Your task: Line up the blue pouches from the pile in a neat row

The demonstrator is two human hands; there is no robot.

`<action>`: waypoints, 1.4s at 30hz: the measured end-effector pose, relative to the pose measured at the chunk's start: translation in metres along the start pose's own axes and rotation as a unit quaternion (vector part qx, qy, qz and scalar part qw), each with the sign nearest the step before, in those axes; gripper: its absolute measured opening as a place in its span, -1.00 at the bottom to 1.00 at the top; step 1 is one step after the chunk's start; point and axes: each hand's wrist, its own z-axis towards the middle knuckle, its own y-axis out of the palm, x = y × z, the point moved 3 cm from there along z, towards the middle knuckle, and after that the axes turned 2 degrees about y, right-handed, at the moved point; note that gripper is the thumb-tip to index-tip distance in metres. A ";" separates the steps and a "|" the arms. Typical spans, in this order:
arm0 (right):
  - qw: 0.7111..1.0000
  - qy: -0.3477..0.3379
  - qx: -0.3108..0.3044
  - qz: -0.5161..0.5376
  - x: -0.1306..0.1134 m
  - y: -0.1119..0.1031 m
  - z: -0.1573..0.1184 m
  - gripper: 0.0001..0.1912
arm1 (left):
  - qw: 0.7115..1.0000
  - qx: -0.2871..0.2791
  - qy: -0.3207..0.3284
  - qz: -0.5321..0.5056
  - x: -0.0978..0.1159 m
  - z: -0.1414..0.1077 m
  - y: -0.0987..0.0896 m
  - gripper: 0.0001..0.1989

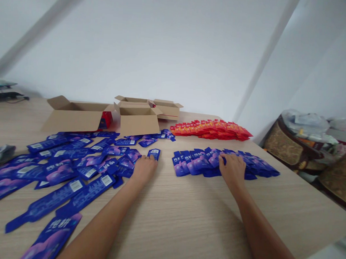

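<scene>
From my feed, the left hand (145, 168), at mid-frame, has its fingers closed on 1 blue packet (154, 153), barcode side showing. The right hand (233, 168), right of centre, is curled over the overlapping row of blue packets (198, 161); I can't tell whether it grips any. Loose blue packets (60, 172) crowd the left of the frame, piled right up beside my left hand and forearm, with 1 more at the lower left. Behind them I count 4 open cardboard boxes (140, 122), which block my view of the tabletop (169, 217) there. A fanned bank of red packets (211, 129) lies just beyond the blue row. Grey cloth (1, 156) sits at the left edge; patterned seating (285, 144) holding plastic bags (308, 122) fills the right edge.
</scene>
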 end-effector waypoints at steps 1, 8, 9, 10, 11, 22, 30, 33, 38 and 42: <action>1.000 0.008 0.004 -0.006 -0.001 -0.002 -0.001 -0.72 | 1.000 0.005 0.002 0.008 0.001 0.000 -0.002 -0.63; 0.999 -0.008 0.035 0.035 -0.012 -0.018 -0.001 -0.74 | 1.000 0.009 0.011 0.022 0.009 -0.002 -0.004 -0.69; 0.998 -0.020 0.039 0.052 -0.017 -0.021 0.000 -0.75 | 1.000 0.008 0.010 0.020 0.009 -0.002 -0.004 -0.69; 0.996 -0.034 0.042 0.072 -0.022 -0.024 0.001 -0.76 | 1.000 0.009 0.011 0.017 0.009 -0.003 -0.004 -0.68; 0.993 -0.051 0.044 0.096 -0.028 -0.029 0.002 -0.77 | 1.000 0.009 0.013 0.012 0.008 -0.003 -0.004 -0.67; 0.867 -0.082 -0.161 0.465 -0.113 -0.044 -0.030 -0.66 | 0.891 -0.066 0.122 -0.432 -0.004 -0.009 -0.075 -0.79; 0.620 0.102 -0.416 0.658 -0.127 -0.022 -0.060 -0.65 | 0.751 -0.150 0.089 -0.636 0.014 -0.018 -0.072 -0.76; 0.630 0.123 -0.383 0.664 -0.122 -0.021 -0.059 -0.65 | 0.713 -0.123 0.039 -0.690 0.018 -0.014 -0.067 -0.71; 0.677 0.165 -0.242 0.676 -0.116 -0.025 -0.057 -0.67 | 0.567 -0.082 -0.006 -0.819 0.047 -0.019 -0.056 -0.68; 0.707 0.123 -0.234 0.657 -0.121 -0.032 -0.061 -0.64 | 0.586 -0.157 0.023 -0.794 0.084 -0.032 -0.040 -0.64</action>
